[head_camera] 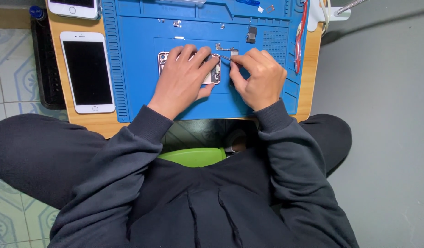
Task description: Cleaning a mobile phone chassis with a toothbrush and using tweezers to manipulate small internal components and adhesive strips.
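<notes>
Left of where we grip, a white phone (87, 71) lies face up on the wooden table (308, 69), another white phone (74, 8) beyond it. Ahead sit small metal parts (251, 34) on the blue mat (138, 55). A green stool (193, 156) shows below.

Left hand (186, 78) pins opened phone (214, 73); right hand (259, 79) works tweezers (226, 58).

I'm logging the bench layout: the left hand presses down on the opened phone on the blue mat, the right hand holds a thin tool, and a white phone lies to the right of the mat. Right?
Not quite. In the head view the white phone lies to the left of the blue mat, on the wooden table. The rest holds: the left hand presses the opened phone, and the right hand holds a thin tool.
</notes>
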